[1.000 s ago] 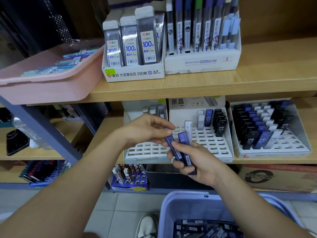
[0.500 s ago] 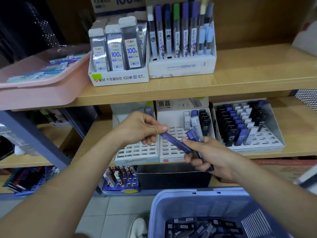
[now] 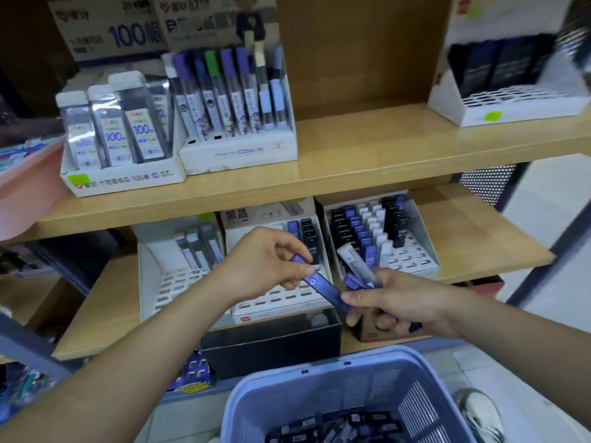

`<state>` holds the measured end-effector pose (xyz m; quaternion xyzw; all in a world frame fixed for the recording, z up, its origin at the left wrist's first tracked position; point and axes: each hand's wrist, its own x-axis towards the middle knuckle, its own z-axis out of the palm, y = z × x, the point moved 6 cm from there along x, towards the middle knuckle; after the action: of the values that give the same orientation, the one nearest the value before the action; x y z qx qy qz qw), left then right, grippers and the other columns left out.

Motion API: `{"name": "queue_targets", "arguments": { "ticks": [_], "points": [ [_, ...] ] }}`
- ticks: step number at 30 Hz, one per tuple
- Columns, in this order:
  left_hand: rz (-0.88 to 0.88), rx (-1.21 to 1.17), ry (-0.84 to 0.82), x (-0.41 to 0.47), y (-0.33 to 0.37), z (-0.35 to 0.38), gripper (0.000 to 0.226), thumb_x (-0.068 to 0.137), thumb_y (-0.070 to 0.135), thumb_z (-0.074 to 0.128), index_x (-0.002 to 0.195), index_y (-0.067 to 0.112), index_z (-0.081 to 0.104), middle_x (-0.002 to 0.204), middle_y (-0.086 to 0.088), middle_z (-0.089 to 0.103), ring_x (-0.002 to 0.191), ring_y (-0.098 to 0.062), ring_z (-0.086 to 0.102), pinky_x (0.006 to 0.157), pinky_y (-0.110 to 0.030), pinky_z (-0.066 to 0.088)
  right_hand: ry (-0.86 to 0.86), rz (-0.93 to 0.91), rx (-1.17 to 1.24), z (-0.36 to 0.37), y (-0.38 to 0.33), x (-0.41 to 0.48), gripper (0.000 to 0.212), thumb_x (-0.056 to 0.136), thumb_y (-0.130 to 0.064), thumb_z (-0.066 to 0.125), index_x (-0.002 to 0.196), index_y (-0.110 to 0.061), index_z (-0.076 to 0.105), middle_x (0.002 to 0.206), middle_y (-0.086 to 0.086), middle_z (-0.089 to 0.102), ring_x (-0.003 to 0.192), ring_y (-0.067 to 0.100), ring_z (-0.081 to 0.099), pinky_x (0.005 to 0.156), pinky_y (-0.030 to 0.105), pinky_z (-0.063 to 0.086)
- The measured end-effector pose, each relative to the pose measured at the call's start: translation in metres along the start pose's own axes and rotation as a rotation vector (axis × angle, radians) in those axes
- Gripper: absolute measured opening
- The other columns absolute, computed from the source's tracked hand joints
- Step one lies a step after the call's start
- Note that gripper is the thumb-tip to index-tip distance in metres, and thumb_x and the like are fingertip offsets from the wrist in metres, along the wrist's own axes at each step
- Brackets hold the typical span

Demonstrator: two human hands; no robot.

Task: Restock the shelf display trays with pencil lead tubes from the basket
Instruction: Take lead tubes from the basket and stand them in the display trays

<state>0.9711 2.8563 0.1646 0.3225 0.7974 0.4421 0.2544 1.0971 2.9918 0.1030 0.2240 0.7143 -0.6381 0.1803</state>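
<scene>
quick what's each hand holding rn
left hand: pinching the upper end of a slim blue plastic lead tube
right hand: gripping several blue and clear tubes, thumb on that tube

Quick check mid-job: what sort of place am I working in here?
Probably a stationery shop aisle: light wooden shelves carry white cardboard display trays of pencil lead tubes, one tray bears a green sticker, and a lilac plastic basket of stock stands below.
</scene>
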Motion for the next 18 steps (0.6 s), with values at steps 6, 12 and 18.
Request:
{"name": "queue_targets", "arguments": {
  "ticks": [6, 12, 18],
  "points": [
    [0.074, 0.07, 0.214, 0.009, 0.007, 0.006, 0.013, 0.085, 0.006, 0.069, 0.092, 0.017, 0.07, 0.079, -0.007, 0.071, 0.067, -0.013, 0.067, 0.069, -0.026, 0.058, 0.015, 0.058, -0.068, -0.063, 0.025, -0.009, 0.011, 0.099, -0.009, 0.053, 0.106, -0.003, 0.058, 0.078, 0.008, 0.067, 0.051, 0.009, 0.048, 0.044, 0.019, 0.038],
    [0.157, 0.144, 0.29, 0.037, 0.024, 0.024, 0.019, 0.087, 0.011, 0.067, 0.087, 0.029, 0.066, 0.075, 0.005, 0.065, 0.059, 0.001, 0.058, 0.066, -0.023, 0.053, 0.138, 0.023, -0.134, -0.107, 0.036, -0.023, 0.03, 0.097, -0.032, 0.056, 0.088, -0.004, 0.058, 0.069, 0.011, 0.066, 0.047, 0.014, 0.051, 0.043, 0.021, 0.037],
    [0.208, 0.156, 0.284, 0.078, 0.049, 0.057, 0.012, 0.091, 0.014, 0.062, 0.096, 0.025, 0.066, 0.085, 0.005, 0.067, 0.083, -0.017, 0.063, 0.084, -0.033, 0.053, 0.388, -0.025, -0.143, -0.147, 0.036, -0.024, 0.044, 0.097, -0.049, 0.051, 0.081, -0.009, 0.056, 0.048, 0.001, 0.049, 0.042, 0.017, 0.031, 0.047, 0.027, 0.02]
  ]
}}
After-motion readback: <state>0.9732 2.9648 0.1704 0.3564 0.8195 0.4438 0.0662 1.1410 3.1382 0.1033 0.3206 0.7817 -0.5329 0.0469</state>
